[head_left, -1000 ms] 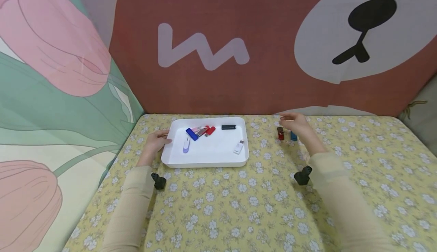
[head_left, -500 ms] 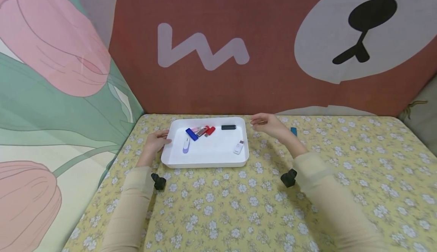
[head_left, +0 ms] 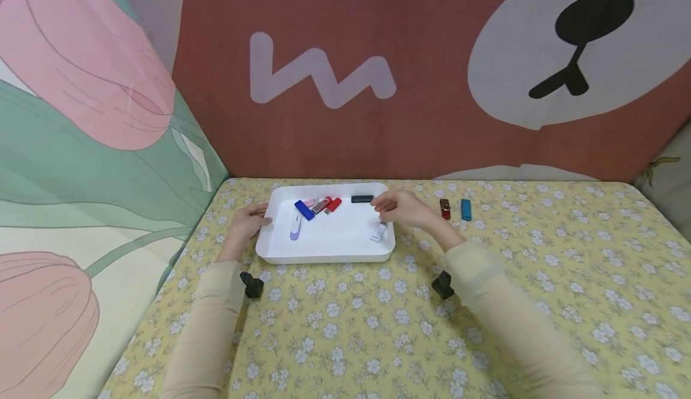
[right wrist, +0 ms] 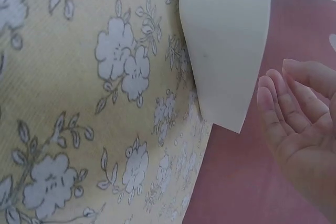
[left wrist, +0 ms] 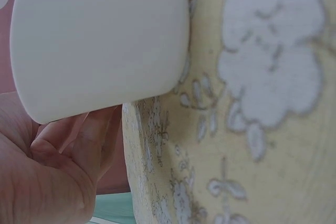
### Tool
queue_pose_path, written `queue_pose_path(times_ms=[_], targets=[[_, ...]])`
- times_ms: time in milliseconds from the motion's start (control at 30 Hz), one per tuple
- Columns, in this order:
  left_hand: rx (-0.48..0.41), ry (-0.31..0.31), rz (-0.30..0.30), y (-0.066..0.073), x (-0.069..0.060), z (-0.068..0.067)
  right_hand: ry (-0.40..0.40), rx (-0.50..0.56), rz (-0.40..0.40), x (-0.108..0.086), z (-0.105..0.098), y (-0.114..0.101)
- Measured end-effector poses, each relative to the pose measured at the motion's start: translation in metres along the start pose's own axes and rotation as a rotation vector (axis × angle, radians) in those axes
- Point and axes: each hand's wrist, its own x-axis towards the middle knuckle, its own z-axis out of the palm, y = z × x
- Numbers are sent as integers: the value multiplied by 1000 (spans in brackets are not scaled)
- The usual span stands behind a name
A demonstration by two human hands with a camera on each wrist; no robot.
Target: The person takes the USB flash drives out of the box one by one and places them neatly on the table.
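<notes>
My left hand (head_left: 246,225) touches the left side of the white tray (head_left: 329,258), its fingers against the outside wall. In the left wrist view, the fingers of my left hand (left wrist: 65,166) pass behind the tray wall (left wrist: 100,45). Over the tray's right rim hangs my right hand (head_left: 402,208), near a black USB stick (head_left: 361,199) and above a white one (head_left: 377,233). The right wrist view shows my right hand (right wrist: 304,124) with bent, parted fingers and nothing visible between them. Blue (head_left: 305,210), red (head_left: 333,206), and purple-and-white (head_left: 295,228) sticks lie at the tray's left and middle.
Right of the tray, a dark red USB stick (head_left: 445,209) and a teal one (head_left: 466,209) lie on the flowered tablecloth (head_left: 372,339). Behind the table stands a reddish-brown printed backdrop (head_left: 421,117). Black wrist cameras hang below both wrists.
My right hand has moved left from above the two sticks outside the tray to the tray's right side, uncovering those sticks. My left hand and the tray have stayed put.
</notes>
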Motion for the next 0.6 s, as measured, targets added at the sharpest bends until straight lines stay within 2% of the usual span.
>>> queue_pose_path(times_ms=[267, 467, 600], targets=[[9, 6, -7, 3, -2, 1, -60, -54, -20, 5, 8, -2], [3, 4, -10, 4, -2, 1, -104, -174, -34, 8, 13, -4], [-3, 2, -6, 3, -2, 0, -137, -250, -10, 7, 15, -9]])
